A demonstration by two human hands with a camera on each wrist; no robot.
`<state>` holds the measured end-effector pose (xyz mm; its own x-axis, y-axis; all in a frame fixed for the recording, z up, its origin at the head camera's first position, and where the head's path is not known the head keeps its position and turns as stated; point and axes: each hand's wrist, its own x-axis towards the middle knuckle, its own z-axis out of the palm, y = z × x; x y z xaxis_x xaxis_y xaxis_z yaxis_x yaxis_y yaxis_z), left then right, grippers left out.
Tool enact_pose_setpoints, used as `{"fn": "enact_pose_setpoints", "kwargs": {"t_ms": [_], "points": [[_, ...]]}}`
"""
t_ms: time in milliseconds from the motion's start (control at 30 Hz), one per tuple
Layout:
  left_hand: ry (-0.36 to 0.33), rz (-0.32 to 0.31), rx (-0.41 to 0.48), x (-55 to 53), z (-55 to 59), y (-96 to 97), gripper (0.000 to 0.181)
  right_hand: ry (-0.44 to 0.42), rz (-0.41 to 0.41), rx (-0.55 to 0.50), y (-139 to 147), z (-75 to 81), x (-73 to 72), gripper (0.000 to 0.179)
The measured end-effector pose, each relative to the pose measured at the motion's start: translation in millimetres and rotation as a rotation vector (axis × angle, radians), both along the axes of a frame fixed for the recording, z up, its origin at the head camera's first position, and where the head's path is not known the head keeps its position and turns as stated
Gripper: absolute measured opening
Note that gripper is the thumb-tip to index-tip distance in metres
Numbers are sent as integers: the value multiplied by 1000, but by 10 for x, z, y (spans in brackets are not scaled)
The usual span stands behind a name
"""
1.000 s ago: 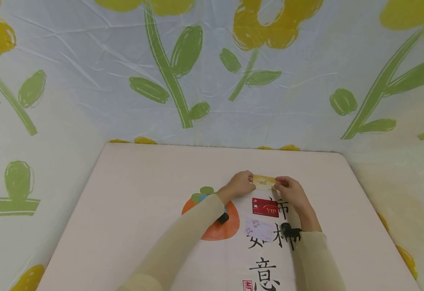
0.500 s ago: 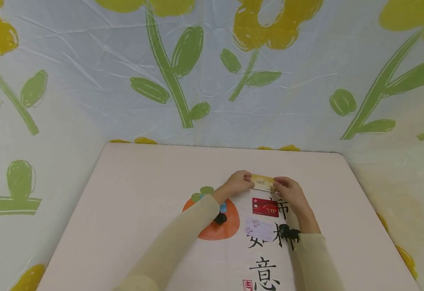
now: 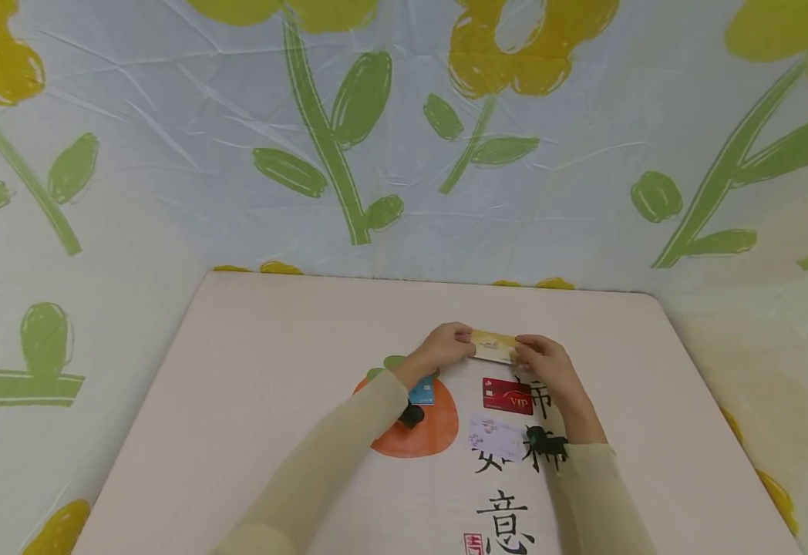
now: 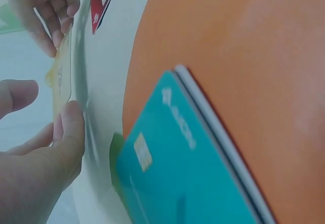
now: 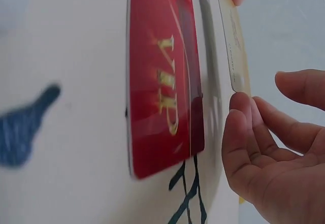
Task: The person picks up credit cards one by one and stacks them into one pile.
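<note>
Bridging the space between two hands: one yellow card, rectangular, thin, with rounded corners. Colour: golden yellow along the far edge, fading to cream at the near edge. Markings: a small dark motif at mid-face, too fine to read from here, and a faint line of tiny lettering. Printed face up.

Orientation: long axis running left to right across the person's front, the right end dipping slightly nearer the person. Seen almost edge-on from either wrist.

Position: far half of the pale pink table, right of centre, just beyond the red VIP card. Whether its near edge touches the table, I cannot tell.

Left hand: narrow grip, pinching the left short end. Right hand: narrow grip, pinching the right short end at the corner, with one digit standing apart from the card in the right wrist view.

Also listed: the red VIP card, chip at its left, gold letters at its right, long axis likewise left to right. One pale lilac card, floral print, next nearer the person. One blue card, chip showing, partly hidden by the left sleeve, lying on an orange persimmon print. Black brush characters, printed on the right.
</note>
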<state>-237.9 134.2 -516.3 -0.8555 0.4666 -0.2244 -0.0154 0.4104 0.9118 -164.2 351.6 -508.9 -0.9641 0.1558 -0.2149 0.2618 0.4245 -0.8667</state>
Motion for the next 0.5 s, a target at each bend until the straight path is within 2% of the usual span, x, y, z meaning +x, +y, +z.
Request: {"fn": "enact_pose_setpoints", "kwargs": {"t_ms": [267, 500], "points": [[24, -33, -11, -20, 62, -276, 46, 11, 24, -62, -169, 51, -42, 45], [17, -41, 19, -37, 44, -541, 46, -1, 37, -123, -364, 52, -94, 43]]}}
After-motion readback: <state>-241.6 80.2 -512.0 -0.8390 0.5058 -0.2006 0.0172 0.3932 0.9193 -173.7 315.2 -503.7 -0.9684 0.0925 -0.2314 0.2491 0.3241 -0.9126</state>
